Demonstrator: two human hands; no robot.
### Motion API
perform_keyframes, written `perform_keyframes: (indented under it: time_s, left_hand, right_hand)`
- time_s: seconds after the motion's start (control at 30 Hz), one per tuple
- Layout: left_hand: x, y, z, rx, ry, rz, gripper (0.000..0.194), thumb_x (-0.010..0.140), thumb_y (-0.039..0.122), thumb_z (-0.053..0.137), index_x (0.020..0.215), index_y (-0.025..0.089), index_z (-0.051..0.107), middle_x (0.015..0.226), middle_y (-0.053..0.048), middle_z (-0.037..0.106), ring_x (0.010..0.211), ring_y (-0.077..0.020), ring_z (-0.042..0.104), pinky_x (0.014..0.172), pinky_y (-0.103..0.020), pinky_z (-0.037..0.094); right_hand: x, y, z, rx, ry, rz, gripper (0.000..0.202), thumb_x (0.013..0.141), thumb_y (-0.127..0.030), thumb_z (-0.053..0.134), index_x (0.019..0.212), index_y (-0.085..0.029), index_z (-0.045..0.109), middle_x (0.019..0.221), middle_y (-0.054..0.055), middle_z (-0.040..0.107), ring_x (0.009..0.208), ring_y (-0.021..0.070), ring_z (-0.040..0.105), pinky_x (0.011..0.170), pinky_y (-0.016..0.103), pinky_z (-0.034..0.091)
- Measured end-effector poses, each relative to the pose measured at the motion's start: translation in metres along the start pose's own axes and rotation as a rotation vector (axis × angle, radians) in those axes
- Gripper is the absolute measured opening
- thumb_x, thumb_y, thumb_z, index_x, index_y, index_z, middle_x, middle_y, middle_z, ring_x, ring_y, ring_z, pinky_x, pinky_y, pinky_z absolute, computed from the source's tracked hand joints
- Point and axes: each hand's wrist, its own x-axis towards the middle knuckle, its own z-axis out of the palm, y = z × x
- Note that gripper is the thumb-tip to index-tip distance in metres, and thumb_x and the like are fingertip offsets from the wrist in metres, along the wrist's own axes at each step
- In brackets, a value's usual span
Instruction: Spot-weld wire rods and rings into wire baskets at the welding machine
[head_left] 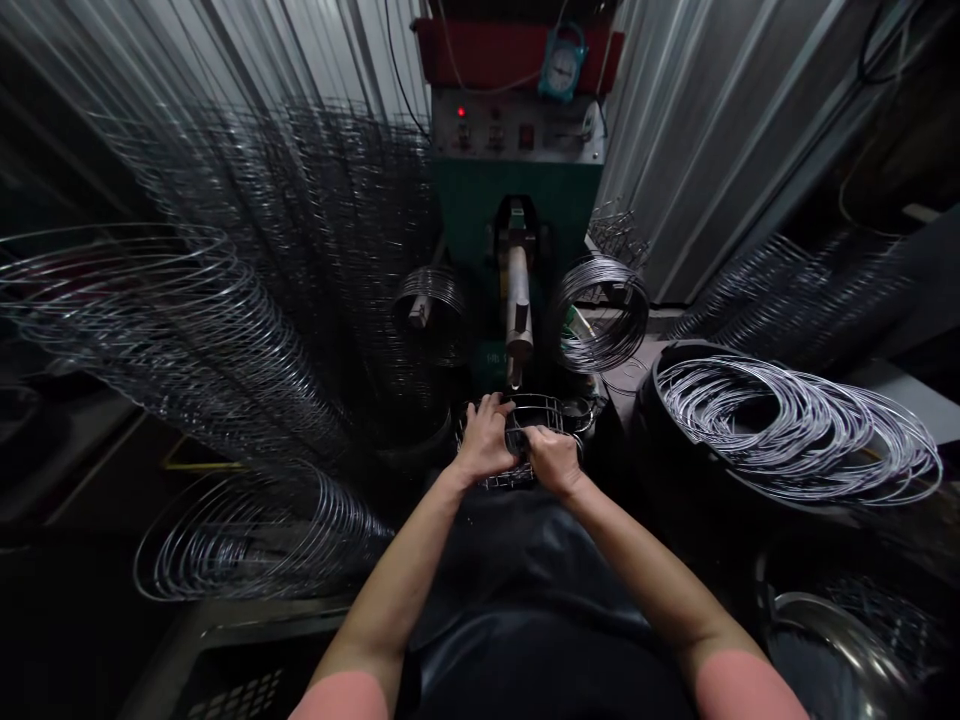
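Note:
A round wire basket (551, 403) is held in front of me, just below the upright metal electrode (514, 370) of a green machine that looks like a spot welder. My left hand (486, 440) grips the basket's left side, fingers bent over the wire. On the near right side, my right hand (553, 458) is closed with its thumb toward the left hand, gripping the wire. The fingers cover part of the basket, so the exact wires they hold are hidden. A black apron (525, 560) lies over my lap below the hands.
Tall stacks of wire rings (255, 310) stand at left. Wire coils flank the machine, one on the right (602, 313). A black tub (664, 400) of loose wire hoops (795, 425) stands at right, above a metal bowl (832, 640). A plastic crate (225, 632) sits lower left.

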Motion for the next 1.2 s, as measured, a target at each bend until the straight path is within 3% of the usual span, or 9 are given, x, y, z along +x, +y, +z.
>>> perform_keyframes:
  time_s: [0.13,0.3,0.47,0.6,0.73,0.83,0.9,1.2]
  left_hand:
    - [-0.005,0.005,0.002,0.034,-0.035,-0.003,0.075,0.056,0.031,0.07,0.124,0.013,0.044,0.139,-0.021,0.037,0.132,-0.0381,0.031,0.107,-0.058,0.021]
    - [-0.008,0.014,0.003,0.071,-0.034,-0.009,0.075,0.055,0.03,0.07,0.124,0.012,0.046,0.138,-0.022,0.039,0.131,-0.0383,0.032,0.107,-0.058,0.022]
    - [-0.009,0.015,0.0,0.089,-0.061,0.022,0.076,0.054,0.025,0.072,0.125,0.011,0.046,0.138,-0.021,0.039,0.131,-0.0387,0.031,0.108,-0.059,0.02]
    - [-0.008,0.005,-0.006,0.014,-0.103,0.001,0.084,0.05,0.024,0.078,0.126,0.01,0.044,0.139,-0.023,0.037,0.133,-0.0389,0.029,0.109,-0.057,0.02]
    - [-0.006,-0.005,-0.009,-0.044,-0.08,-0.009,0.084,0.051,0.026,0.078,0.126,0.01,0.042,0.14,-0.023,0.035,0.134,-0.0368,0.028,0.11,-0.055,0.02]
    - [-0.004,-0.01,-0.01,-0.071,-0.051,-0.009,0.082,0.051,0.027,0.077,0.125,0.013,0.043,0.14,-0.021,0.035,0.134,-0.0352,0.029,0.109,-0.055,0.021]
    - [-0.003,-0.013,-0.011,-0.079,-0.034,-0.007,0.082,0.05,0.025,0.076,0.124,0.015,0.043,0.14,-0.02,0.036,0.134,-0.0345,0.029,0.109,-0.055,0.021]
    - [0.004,-0.025,-0.008,-0.124,-0.035,-0.022,0.084,0.048,0.025,0.076,0.124,0.016,0.041,0.141,-0.018,0.035,0.134,-0.0346,0.028,0.11,-0.055,0.02]
  right_hand:
    - [-0.006,0.006,0.006,0.04,0.081,-0.045,0.021,0.087,-0.017,0.045,0.099,-0.019,0.062,0.084,0.004,0.07,0.07,0.0154,0.063,0.054,0.023,0.033]
    - [-0.012,0.004,0.012,0.023,0.135,0.038,0.022,0.088,-0.016,0.043,0.093,-0.021,0.064,0.081,0.005,0.07,0.065,0.0145,0.062,0.054,0.023,0.031]
    - [-0.013,0.011,0.015,0.26,0.036,0.155,0.018,0.079,-0.016,0.054,0.093,-0.023,0.063,0.081,0.001,0.07,0.074,0.0168,0.064,0.06,0.022,0.039]
    - [-0.005,0.021,0.006,0.504,-0.084,-0.004,0.023,0.079,-0.009,0.049,0.092,-0.021,0.064,0.093,0.002,0.07,0.088,0.0158,0.064,0.075,0.024,0.045]
    - [0.005,0.024,-0.009,0.498,-0.19,-0.162,0.02,0.085,-0.017,0.05,0.099,-0.019,0.065,0.096,0.005,0.069,0.091,0.017,0.063,0.078,0.028,0.046]
    - [0.009,0.022,-0.018,0.436,-0.22,-0.258,0.03,0.078,-0.02,0.062,0.108,-0.018,0.062,0.102,0.006,0.066,0.095,0.0185,0.061,0.08,0.029,0.046]
    - [0.01,0.019,-0.02,0.37,-0.22,-0.271,0.038,0.073,-0.016,0.065,0.111,-0.017,0.06,0.103,0.007,0.065,0.095,0.0193,0.061,0.08,0.029,0.046]
    - [0.014,0.019,-0.017,0.255,-0.217,-0.282,0.035,0.075,-0.017,0.063,0.11,-0.017,0.061,0.102,0.008,0.064,0.094,0.0204,0.061,0.077,0.028,0.045]
